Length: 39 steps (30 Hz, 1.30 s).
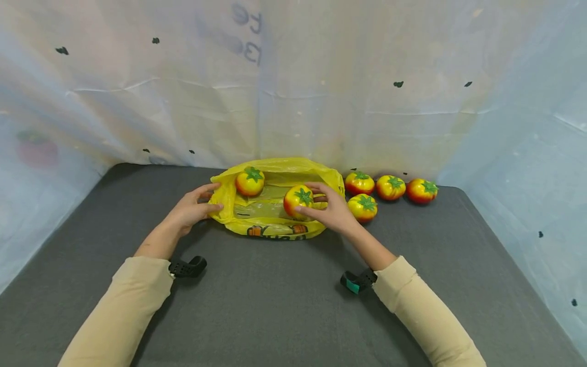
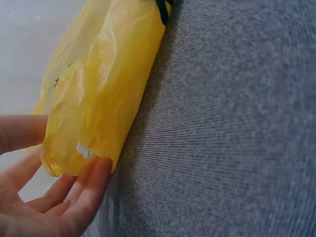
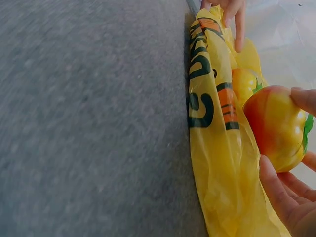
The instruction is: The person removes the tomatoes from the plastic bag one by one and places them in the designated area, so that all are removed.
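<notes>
A yellow plastic bag (image 1: 275, 232) lies on the dark table with its mouth spread open upward. One red-and-yellow toy tomato (image 1: 249, 181) with a green leafy top sits inside it on the left. My right hand (image 1: 332, 208) grips a second toy tomato (image 1: 298, 202) between thumb and fingers, over the right part of the bag's mouth. In the right wrist view this held tomato (image 3: 276, 128) is above the bag's rim. My left hand (image 1: 192, 206) holds the bag's left end, thumb and fingers around the crumpled plastic (image 2: 69, 123).
Several more toy tomatoes stand right of the bag: one (image 1: 362, 208) close by its edge, others (image 1: 391, 187) in a row along the back. Pale plastic sheeting (image 1: 298, 102) rises behind the grey table (image 1: 257, 295) and at both sides.
</notes>
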{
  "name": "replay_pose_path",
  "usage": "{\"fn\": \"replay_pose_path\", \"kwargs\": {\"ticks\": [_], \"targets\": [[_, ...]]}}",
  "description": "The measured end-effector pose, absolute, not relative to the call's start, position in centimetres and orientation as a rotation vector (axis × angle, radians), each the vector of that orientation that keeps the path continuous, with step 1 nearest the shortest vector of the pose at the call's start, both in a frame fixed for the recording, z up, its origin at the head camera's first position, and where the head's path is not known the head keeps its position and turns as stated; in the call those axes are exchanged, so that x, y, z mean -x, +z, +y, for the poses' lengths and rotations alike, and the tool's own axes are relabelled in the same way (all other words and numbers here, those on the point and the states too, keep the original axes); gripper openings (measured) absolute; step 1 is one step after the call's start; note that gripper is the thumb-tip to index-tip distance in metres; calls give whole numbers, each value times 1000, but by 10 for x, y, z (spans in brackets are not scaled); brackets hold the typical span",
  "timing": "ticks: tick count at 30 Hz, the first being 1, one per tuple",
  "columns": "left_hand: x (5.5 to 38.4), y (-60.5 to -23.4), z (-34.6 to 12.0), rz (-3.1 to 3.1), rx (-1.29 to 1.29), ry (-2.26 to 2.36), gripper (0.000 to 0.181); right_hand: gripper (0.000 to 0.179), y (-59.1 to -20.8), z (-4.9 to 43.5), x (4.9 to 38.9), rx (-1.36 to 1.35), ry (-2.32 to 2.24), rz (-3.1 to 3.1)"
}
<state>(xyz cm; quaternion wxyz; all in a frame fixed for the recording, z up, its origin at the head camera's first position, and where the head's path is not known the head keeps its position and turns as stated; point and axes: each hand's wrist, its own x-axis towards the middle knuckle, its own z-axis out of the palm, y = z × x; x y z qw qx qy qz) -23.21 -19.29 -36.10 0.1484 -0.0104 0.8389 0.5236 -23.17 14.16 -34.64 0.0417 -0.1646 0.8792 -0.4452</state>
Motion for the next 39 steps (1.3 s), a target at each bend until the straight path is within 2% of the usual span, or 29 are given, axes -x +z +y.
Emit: {"fn": "replay_pose_path", "kwargs": {"ticks": [24,39], "targets": [[237,-359,-188,2522,-44,1529,69,65,-334,202,212,362,-1416,2791],[229,-360,-185,2622,-49,1426,66,66,-330,230,204,291,-1342,2880]]}}
